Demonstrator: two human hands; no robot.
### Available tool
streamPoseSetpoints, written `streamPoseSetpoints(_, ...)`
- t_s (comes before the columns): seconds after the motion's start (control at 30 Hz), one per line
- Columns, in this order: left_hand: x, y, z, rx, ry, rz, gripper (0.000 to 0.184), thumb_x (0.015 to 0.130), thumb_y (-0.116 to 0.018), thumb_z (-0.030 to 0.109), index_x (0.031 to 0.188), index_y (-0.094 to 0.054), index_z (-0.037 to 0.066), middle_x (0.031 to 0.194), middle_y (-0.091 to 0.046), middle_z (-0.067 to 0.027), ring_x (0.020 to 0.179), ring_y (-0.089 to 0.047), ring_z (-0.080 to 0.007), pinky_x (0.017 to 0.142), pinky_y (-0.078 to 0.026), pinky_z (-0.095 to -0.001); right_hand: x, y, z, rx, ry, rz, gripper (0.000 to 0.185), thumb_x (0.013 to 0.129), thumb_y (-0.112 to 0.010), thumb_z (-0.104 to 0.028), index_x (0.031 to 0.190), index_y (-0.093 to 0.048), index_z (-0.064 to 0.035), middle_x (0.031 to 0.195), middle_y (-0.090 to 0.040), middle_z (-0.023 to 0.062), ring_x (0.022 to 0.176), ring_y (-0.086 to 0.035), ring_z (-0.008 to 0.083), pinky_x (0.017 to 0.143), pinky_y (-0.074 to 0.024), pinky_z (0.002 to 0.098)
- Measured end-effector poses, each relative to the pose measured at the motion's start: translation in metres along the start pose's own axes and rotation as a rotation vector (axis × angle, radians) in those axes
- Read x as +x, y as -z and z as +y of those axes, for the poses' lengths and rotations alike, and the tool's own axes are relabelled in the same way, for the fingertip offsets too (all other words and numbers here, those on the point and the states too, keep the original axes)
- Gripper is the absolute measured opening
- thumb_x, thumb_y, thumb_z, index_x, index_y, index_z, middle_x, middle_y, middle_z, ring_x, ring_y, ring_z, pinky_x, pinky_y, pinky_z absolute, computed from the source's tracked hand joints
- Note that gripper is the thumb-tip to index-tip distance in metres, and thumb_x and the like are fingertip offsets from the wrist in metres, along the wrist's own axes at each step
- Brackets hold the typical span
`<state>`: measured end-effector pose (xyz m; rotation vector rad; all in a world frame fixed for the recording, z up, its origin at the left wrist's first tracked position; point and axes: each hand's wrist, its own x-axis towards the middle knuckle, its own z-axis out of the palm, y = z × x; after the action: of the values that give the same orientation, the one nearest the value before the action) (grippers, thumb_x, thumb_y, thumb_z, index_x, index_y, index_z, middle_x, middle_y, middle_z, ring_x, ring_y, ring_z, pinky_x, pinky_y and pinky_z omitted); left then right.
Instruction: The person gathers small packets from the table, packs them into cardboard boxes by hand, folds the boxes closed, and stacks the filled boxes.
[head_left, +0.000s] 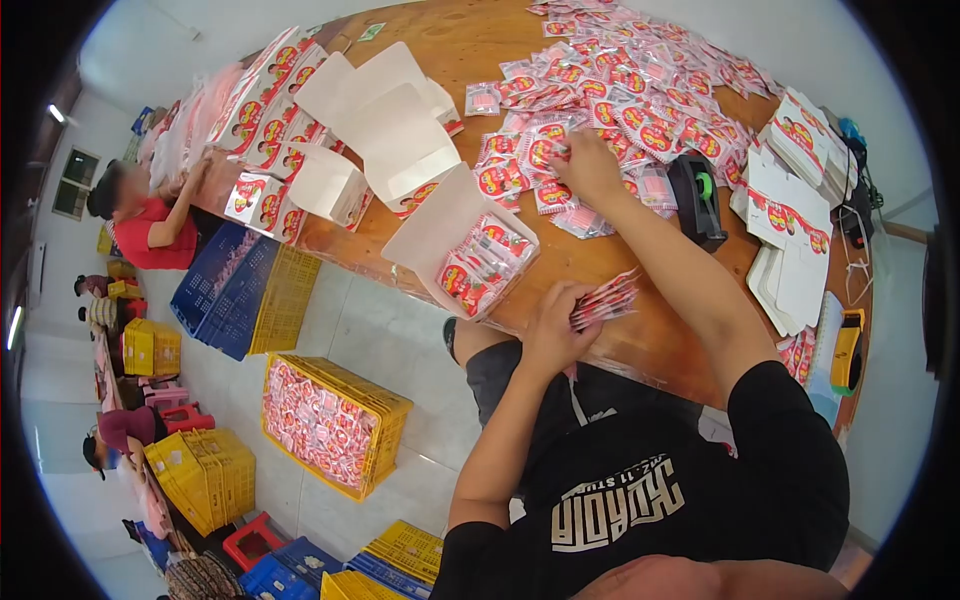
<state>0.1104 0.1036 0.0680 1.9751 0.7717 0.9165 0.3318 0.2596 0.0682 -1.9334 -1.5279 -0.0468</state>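
My left hand [560,325] is wrapped round a stack of red and white packets [606,300] just above the table's near edge. At the near side of the big heap of packets [640,90], my right hand [588,168] touches a packet [543,148] with its fingers bent; whether it grips that packet is too small to tell. Left of my hands stands an open white box [430,240] with several packets [485,262] inside. A black tape dispenser [697,200] with a green roll is beside my right forearm.
More open white boxes [395,140] and filled boxes [270,120] line the table's left part. Flattened boxes [790,225] lie at the right. A yellow crate [385,420] full of packets stands on the floor. A person in red [165,225] is at the table's far left.
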Motion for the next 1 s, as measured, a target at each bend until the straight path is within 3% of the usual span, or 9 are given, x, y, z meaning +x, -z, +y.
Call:
streamPoseSetpoints(0.27,-0.001,0.001,-0.004,0.0,-0.048,0.032,0.044,0.077,-0.082,0.009,0.119,-0.068,0.006,0.108,-0.066,-0.0132,0.098,-0.069,-0.0345,0.084,-0.056,-0.0416,-0.01,0.019,0.008,0.464,-0.164,-0.221,0.061,0.084,-0.082,-0.017,0.139,-0.063,-0.0002,0.116,-0.074,0.0148,0.098,-0.072,0.0222,0.085,-0.0574,0.0363)
streamPoseSetpoints(0.47,-0.002,-0.003,-0.006,-0.051,-0.008,0.026,0.046,0.076,-0.083,0.007,0.119,-0.068,0.006,0.11,-0.065,-0.0131,0.101,-0.068,-0.0352,0.086,-0.056,-0.042,-0.046,0.132,0.007,0.402,-0.223,-0.561,0.029,0.087,-0.079,-0.015,0.113,-0.074,-0.0024,0.121,-0.074,0.0148,0.104,-0.07,0.0193,0.093,-0.0533,0.0328)
streamPoseSetpoints(0.53,-0.003,-0.006,-0.011,-0.018,-0.034,0.039,0.047,0.075,-0.085,0.008,0.119,-0.068,0.007,0.125,-0.063,-0.017,0.111,-0.066,-0.0372,0.091,-0.056,-0.043,-0.069,0.143,0.013,0.385,-0.213,-0.622,0.022,0.087,-0.078,-0.013,0.107,-0.075,-0.0036,0.119,-0.074,0.0134,0.104,-0.069,0.0175,0.092,-0.053,0.0316)
streamPoseSetpoints(0.6,-0.001,-0.005,-0.006,0.058,-0.079,0.096,0.052,0.075,-0.086,0.009,0.122,-0.066,0.009,0.134,-0.059,-0.0204,0.117,-0.064,-0.0387,0.094,-0.056,-0.044,-0.092,0.147,0.014,0.527,0.077,-0.516,0.012,0.089,-0.076,-0.01,0.099,-0.073,-0.0048,0.115,-0.073,0.0092,0.101,-0.068,0.0134,0.09,-0.0525,0.0289)
streamPoseSetpoints(0.67,-0.002,-0.007,-0.009,0.095,-0.094,0.12,0.075,0.074,-0.089,0.009,0.141,-0.055,0.01,0.153,-0.045,-0.0286,0.13,-0.059,-0.0418,0.104,-0.053,-0.0467,-0.109,0.144,0.009,0.655,-0.111,-0.793,0.019,0.091,-0.077,-0.012,0.109,-0.072,-0.0059,0.114,-0.073,0.0074,0.103,-0.067,0.0121,0.089,-0.0539,0.0301)
streamPoseSetpoints(0.77,-0.007,-0.022,-0.016,-0.31,0.047,0.208,0.094,0.072,-0.09,0.008,0.153,-0.042,0.004,0.15,-0.05,-0.0273,0.129,-0.06,-0.0423,0.105,-0.052,-0.0468,-0.117,0.141,-0.007,0.539,-0.03,-0.883,0.03,0.093,-0.08,-0.019,0.118,-0.07,-0.006,0.11,-0.073,0.0049,0.1,-0.067,0.0116,0.088,-0.0551,0.0317)
streamPoseSetpoints(0.9,-0.002,-0.001,0.0,0.139,0.052,0.011,0.101,0.072,-0.09,0.019,0.156,-0.038,0.0,0.128,-0.065,-0.0232,0.116,-0.065,-0.04,0.101,-0.05,-0.0493,-0.095,0.135,-0.013,0.516,0.031,-0.991,0.028,0.094,-0.079,-0.027,0.112,-0.072,-0.0064,0.101,-0.074,0.0043,0.092,-0.07,0.0162,0.084,-0.0558,0.0335)
streamPoseSetpoints(0.93,0.0,-0.004,0.001,0.13,0.002,0.085,0.086,0.072,-0.089,0.022,0.147,-0.051,0.003,0.118,-0.069,-0.0174,0.108,-0.066,-0.0373,0.098,-0.049,-0.0491,-0.081,0.131,-0.011,0.519,-0.006,-1.016,0.029,0.094,-0.077,-0.031,0.11,-0.074,-0.0068,0.098,-0.075,0.0059,0.09,-0.071,0.0185,0.083,-0.0561,0.0347)
streamPoseSetpoints(1.0,0.001,-0.002,0.0,0.139,0.01,0.047,0.078,0.071,-0.09,0.021,0.139,-0.056,0.005,0.114,-0.069,-0.0159,0.105,-0.067,-0.0358,0.095,-0.051,-0.0468,-0.053,0.108,-0.017,0.206,-0.071,-0.631,0.038,0.094,-0.075,-0.041,0.107,-0.075,-0.006,0.097,-0.075,0.0139,0.089,-0.073,0.0278,0.082,-0.0574,0.0404)
